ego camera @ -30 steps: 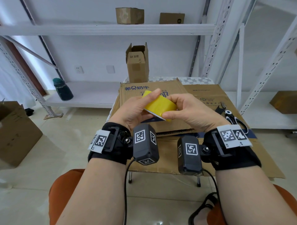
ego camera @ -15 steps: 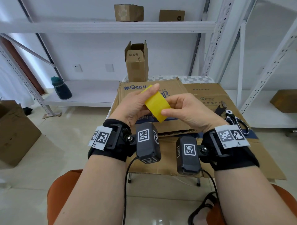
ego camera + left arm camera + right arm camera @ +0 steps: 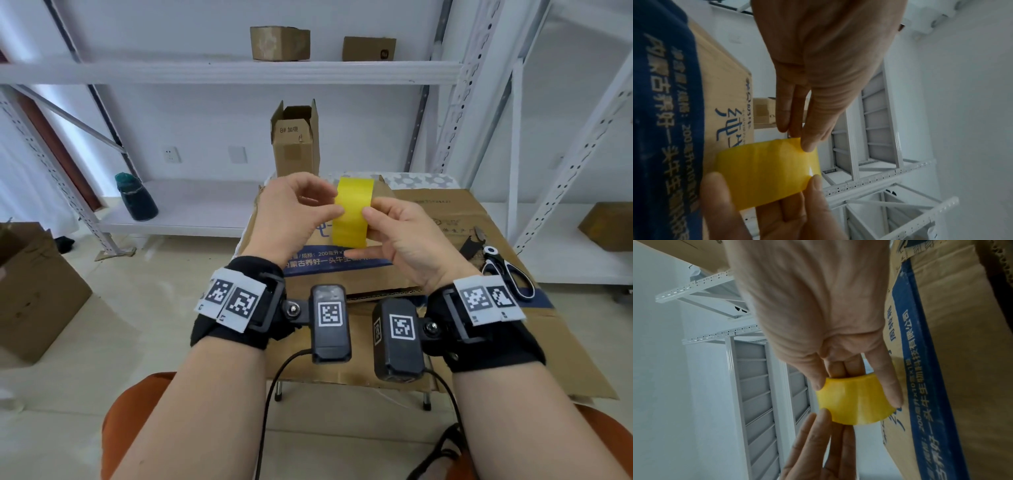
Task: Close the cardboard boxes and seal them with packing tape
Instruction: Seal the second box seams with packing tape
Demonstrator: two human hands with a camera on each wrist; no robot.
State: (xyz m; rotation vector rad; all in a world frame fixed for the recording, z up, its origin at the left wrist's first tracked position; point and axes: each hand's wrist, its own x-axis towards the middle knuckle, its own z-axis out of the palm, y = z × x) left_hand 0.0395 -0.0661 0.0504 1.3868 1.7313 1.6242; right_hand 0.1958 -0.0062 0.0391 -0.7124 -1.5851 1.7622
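Note:
A yellow packing tape roll [image 3: 352, 214] is held upright in the air over the table, between both hands. My right hand [image 3: 370, 226] grips it from the right, thumb on the outer face and fingers round the far side [image 3: 888, 386]. My left hand [image 3: 334, 209] pinches the roll's left rim with thumb tip [image 3: 807, 146] and fingertips. The roll [image 3: 766, 172] fills the middle of both wrist views [image 3: 855, 400]. A small brown cardboard box [image 3: 296, 140] stands at the table's far end with its top flaps up.
Flattened cardboard sheets [image 3: 452, 219], one with blue print [image 3: 342, 263], cover the small table. Black-handled scissors [image 3: 507, 270] lie at its right. White metal shelving [image 3: 239, 70] carries two closed boxes [image 3: 279, 42]. A large box [image 3: 30, 287] stands on the floor at left.
Both hands have risen and moved forward with the roll. The roll has turned from a tilt to upright, and my left fingers have shifted to its left rim.

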